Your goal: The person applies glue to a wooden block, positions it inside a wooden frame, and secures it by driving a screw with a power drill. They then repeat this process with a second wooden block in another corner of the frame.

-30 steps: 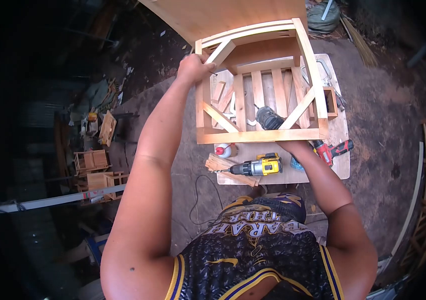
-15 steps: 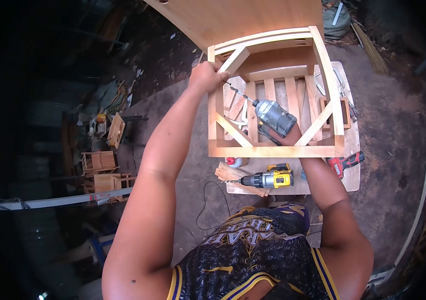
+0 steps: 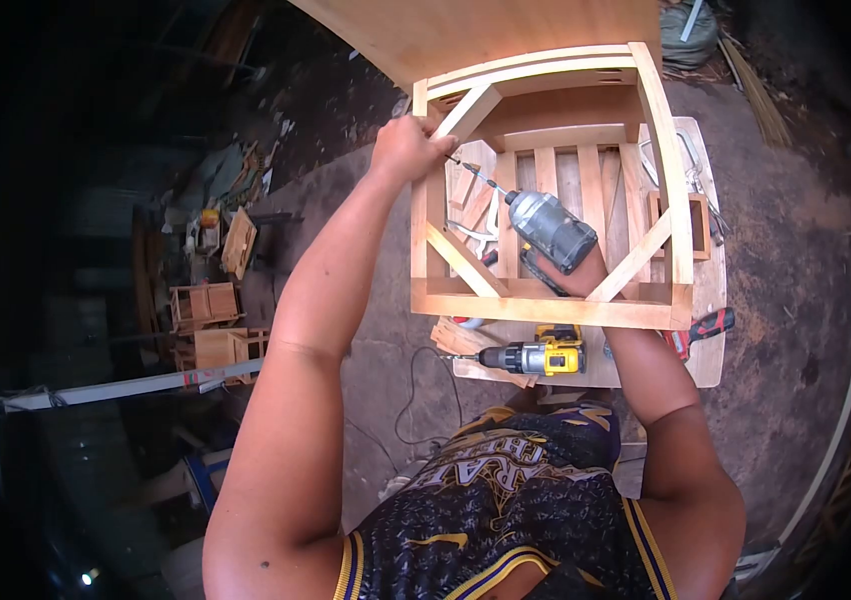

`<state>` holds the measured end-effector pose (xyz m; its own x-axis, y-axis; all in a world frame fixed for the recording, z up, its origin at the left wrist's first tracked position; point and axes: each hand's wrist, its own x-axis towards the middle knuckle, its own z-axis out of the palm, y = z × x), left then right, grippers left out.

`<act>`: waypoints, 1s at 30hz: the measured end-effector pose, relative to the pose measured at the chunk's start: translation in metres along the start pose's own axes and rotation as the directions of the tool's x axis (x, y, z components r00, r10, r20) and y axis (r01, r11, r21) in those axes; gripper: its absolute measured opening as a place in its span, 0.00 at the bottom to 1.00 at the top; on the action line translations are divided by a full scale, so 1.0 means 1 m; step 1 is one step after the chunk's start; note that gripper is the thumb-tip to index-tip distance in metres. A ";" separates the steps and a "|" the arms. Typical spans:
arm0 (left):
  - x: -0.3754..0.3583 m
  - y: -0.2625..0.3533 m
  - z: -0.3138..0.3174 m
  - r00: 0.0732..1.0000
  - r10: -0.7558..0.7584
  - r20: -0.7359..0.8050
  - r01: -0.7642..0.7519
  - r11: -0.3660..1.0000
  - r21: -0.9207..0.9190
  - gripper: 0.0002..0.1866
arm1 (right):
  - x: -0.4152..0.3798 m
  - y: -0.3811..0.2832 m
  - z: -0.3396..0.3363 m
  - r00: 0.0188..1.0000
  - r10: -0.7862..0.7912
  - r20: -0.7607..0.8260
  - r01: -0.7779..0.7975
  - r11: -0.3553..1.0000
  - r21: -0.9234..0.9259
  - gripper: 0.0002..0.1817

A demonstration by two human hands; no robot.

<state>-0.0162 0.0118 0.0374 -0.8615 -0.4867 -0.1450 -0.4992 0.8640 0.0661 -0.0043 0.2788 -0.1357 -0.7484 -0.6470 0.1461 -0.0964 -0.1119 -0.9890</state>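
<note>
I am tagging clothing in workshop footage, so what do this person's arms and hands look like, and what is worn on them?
Both arms are bare from shoulder to fingertips. The left hand and right hand show no gloves; no watch, rings or bands are visible. The person wears a sleeveless black jersey with a scaly pattern, gold lettering and purple-and-gold trim around the armholes. No cables run along the arms.
</note>
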 end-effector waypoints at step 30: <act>-0.003 0.005 -0.005 0.998 -0.040 0.046 0.042 0.999 -0.024 0.21 | 0.007 -0.011 0.000 0.999 0.032 -0.015 -0.032 0.999 -0.009 0.17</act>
<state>-0.0167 0.0164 0.0432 -0.8354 -0.5148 -0.1924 -0.5367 0.8396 0.0835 -0.0083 0.2753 -0.1237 -0.7610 -0.6387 0.1138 -0.0781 -0.0839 -0.9934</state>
